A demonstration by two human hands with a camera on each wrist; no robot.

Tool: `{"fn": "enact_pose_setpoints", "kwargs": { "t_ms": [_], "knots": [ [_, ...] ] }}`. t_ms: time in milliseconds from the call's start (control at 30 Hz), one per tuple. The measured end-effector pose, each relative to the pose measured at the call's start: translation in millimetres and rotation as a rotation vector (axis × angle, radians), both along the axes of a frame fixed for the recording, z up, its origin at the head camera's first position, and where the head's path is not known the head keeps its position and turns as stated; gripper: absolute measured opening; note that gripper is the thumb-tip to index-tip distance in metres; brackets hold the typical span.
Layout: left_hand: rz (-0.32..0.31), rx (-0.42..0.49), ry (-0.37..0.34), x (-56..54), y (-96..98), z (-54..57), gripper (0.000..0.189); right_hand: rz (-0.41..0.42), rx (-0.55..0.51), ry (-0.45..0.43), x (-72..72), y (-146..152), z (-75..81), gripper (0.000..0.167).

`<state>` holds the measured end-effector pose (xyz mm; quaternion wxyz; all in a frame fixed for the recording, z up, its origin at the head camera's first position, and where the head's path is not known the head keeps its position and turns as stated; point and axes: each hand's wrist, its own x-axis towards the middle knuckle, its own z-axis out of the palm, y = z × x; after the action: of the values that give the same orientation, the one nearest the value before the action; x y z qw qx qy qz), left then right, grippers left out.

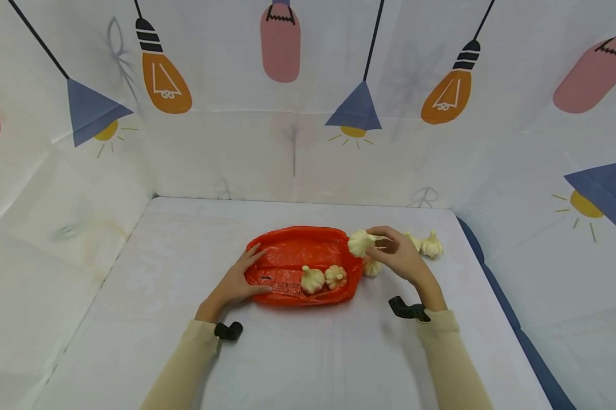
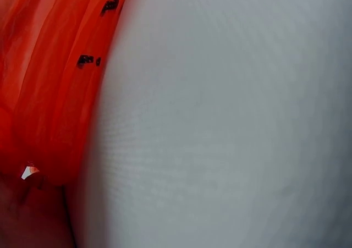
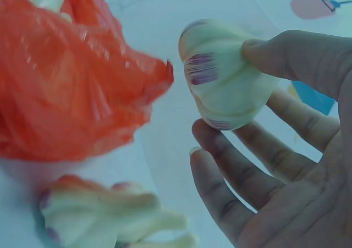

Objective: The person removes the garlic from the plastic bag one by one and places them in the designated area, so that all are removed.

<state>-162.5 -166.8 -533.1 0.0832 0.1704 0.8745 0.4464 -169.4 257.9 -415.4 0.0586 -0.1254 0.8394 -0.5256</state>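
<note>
A red plastic bag [image 1: 297, 250] lies spread open on the table, with two garlic bulbs [image 1: 313, 280] inside, near its front right. At the bag's left end, my left hand [image 1: 236, 279] holds the rim, thumb toward the front and fingers farther back. My right hand [image 1: 400, 253] pinches another garlic bulb [image 3: 225, 75] between thumb and fingertips, just above the bag's right edge. Below that hand, a garlic bulb [image 1: 372, 266] sits against the bag's right side. The left wrist view catches the bag's folds [image 2: 55, 94] and little of the hand.
To the right of the right hand stands a garlic bulb [image 1: 432, 245], with another bulb [image 1: 414, 240] partly hidden behind the hand. The white table [image 1: 184, 239] ends at a patterned cloth wall [image 1: 225, 148] at the back and sides.
</note>
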Motion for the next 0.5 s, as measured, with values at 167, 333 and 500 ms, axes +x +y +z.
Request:
{"fn": "enact_pose_setpoints", "kwargs": {
  "t_ms": [167, 333, 500],
  "knots": [
    [0.002, 0.017, 0.0, 0.4, -0.4, -0.8, 0.102, -0.043, -0.002, 0.015, 3.0, 14.6, -10.1, 0.043],
    [0.01, 0.025, -0.004, -0.6, -0.6, -2.4, 0.106, -0.066, -0.022, 0.023, 7.5, 28.2, -19.9, 0.045],
    [0.008, 0.021, 0.002, -1.8, -1.3, -2.9, 0.106, -0.12, -0.039, -0.001, 10.3, 38.7, -32.9, 0.047]
  ]
}}
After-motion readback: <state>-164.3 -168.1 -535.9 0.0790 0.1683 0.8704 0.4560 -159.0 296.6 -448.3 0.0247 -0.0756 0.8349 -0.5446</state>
